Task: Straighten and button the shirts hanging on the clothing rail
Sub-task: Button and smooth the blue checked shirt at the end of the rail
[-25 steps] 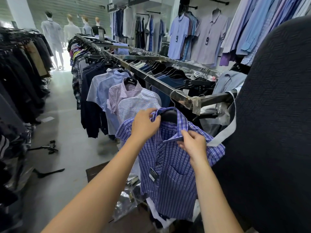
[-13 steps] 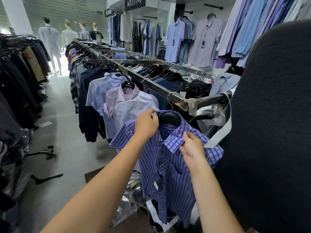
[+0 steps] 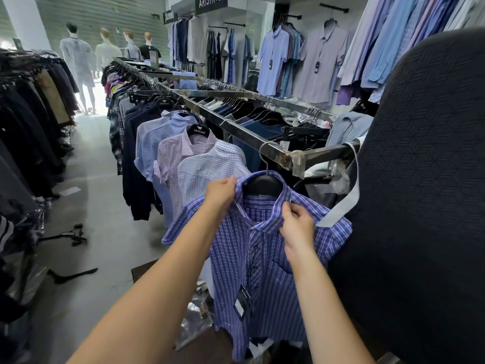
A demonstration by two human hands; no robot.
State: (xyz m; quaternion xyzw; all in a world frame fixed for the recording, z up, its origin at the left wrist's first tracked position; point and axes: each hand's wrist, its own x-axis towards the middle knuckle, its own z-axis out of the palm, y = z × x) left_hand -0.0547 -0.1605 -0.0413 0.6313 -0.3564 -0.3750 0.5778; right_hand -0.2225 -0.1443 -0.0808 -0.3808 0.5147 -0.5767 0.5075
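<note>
A blue checked short-sleeved shirt [image 3: 265,274] hangs on a black hanger [image 3: 265,183] at the near end of the metal clothing rail [image 3: 236,130]. My left hand [image 3: 220,193] pinches the left side of its collar. My right hand [image 3: 298,227] grips the right collar point and the top of the placket. The collar stands open at the neck, and a dark price tag [image 3: 242,302] dangles from the front. Behind it on the rail hang a white checked shirt [image 3: 210,169], a pink striped shirt [image 3: 175,156] and a light blue shirt [image 3: 154,137].
A large dark textured garment [image 3: 420,179] fills the right side, close to my right arm. A rack of dark clothes [image 3: 29,127] lines the left of the aisle. Black hangers [image 3: 70,232] lie on the grey floor. Mannequins [image 3: 78,56] stand far back. More shirts hang on the wall [image 3: 320,64].
The collar has been spread wider open, my left hand shifting out to its left side and my right hand staying at the right collar point. The view has tilted slightly upward.
</note>
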